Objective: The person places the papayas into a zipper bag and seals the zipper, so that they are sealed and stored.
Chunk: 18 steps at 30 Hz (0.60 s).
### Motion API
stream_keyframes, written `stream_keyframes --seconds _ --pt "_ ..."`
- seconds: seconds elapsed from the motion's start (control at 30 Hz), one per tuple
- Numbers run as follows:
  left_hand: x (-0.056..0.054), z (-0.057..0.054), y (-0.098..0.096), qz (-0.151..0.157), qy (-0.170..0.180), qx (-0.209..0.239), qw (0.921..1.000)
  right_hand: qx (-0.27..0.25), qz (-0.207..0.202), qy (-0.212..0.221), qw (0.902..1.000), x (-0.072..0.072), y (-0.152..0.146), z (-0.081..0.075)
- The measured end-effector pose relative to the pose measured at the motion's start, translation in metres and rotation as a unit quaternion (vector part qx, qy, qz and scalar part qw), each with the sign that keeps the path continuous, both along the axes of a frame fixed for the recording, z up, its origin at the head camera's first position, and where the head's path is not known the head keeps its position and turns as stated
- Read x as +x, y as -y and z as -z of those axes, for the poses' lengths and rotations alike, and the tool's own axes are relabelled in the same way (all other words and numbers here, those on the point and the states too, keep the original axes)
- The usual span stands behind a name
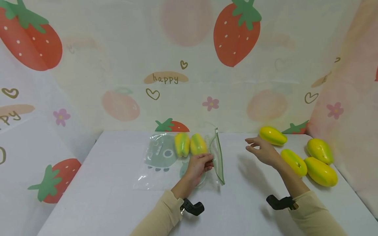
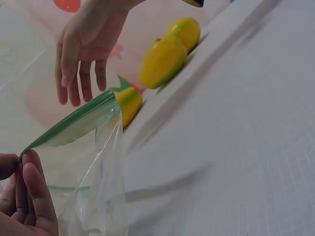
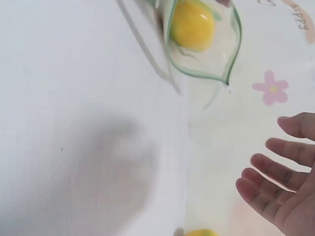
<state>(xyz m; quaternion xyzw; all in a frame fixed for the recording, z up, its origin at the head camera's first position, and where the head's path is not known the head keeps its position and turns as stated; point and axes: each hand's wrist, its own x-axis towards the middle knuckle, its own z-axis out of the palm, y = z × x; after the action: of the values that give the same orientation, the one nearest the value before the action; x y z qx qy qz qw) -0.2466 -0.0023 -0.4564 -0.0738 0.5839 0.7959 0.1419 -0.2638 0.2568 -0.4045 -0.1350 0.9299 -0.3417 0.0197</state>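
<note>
Pinched the green zip rim (image 2: 74, 118) of a clear zip bag (image 1: 160, 149) in the left hand (image 1: 195, 168), thumb set against bent fingers. Gripped nothing else on that side. Held the right hand (image 1: 262, 151) raised between bag and loose fruit, fingers parted and mostly extended, gripping nothing, apart from the bag.

Had the bag lying on the white tabletop (image 1: 103, 183), cartoon print up, mouth raised and gaping toward the right hand. Showed two papaya-like fruits (image 1: 182, 144) (image 1: 198, 144) inside, side by side, set toward the far edge. Showed four loose papaya-like fruits (image 1: 273, 136) (image 1: 320, 150) (image 1: 293, 162) (image 1: 321, 171) grouped at the right end of the table, one partly behind the right forearm in the head view.

Judged the step in hand as propping the mouth open one-handed. Called for a pinch on one side of the rim only, to avoid pressing both layers together. Called for lifting more than tugging, to avoid dragging the film or rolling the bagged pair toward the opening. Needed left fingertips well to the side, out of the gap. Probably worth pinching near mid-rim for the widest gape. Risked a collapsed mouth with a slack hold, a slipped rim with a shallow one. Could not make out exact film contact under the left fingertips.
</note>
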Motion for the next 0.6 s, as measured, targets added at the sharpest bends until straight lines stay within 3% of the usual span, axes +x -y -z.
stream_keyframes --seconds 0.33,0.6 --pt "0.001 0.002 -0.001 -0.007 0.002 0.001 1.0000 0.017 0.030 -0.023 0.9991 0.010 -0.021 -0.013" --pt "0.003 -0.001 -0.002 -0.012 -0.005 0.001 0.9999 0.062 0.044 -0.031 0.9966 0.016 -0.040 -0.019"
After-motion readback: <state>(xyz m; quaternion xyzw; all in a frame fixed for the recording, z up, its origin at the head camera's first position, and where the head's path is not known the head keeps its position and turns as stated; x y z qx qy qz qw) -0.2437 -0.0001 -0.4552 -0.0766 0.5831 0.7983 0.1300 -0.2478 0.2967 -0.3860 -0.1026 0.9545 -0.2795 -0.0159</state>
